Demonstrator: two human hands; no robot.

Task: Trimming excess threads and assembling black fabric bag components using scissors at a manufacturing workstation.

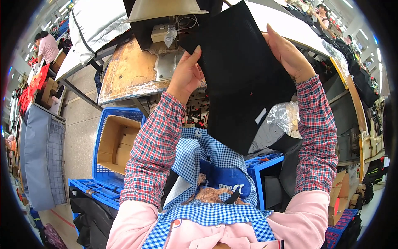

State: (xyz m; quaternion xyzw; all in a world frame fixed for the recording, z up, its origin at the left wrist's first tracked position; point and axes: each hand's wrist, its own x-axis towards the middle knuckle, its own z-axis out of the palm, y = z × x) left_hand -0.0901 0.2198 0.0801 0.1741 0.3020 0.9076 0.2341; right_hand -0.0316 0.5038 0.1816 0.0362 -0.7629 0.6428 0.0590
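I hold a large black fabric piece [236,70] up in both hands, with a small white label [260,115] near its lower right. My left hand [188,68] is closed on its left edge, thumb pointing up. My right hand [290,54] grips the upper right side, its fingertips mostly hidden by the piece. Above and left is a machine with a beige sloped top [161,10] and a small beige box [159,33], over a worn wooden work plate [124,70] with a metal insert.
A cardboard box [112,145] sits in a blue crate [101,168] at my left; another crate [261,162] holds dark material at my right. Crumpled clear plastic [282,118] lies behind it. A wire cage [56,157] stands far left. Two co-workers [47,50] [321,16] are at upper left and right.
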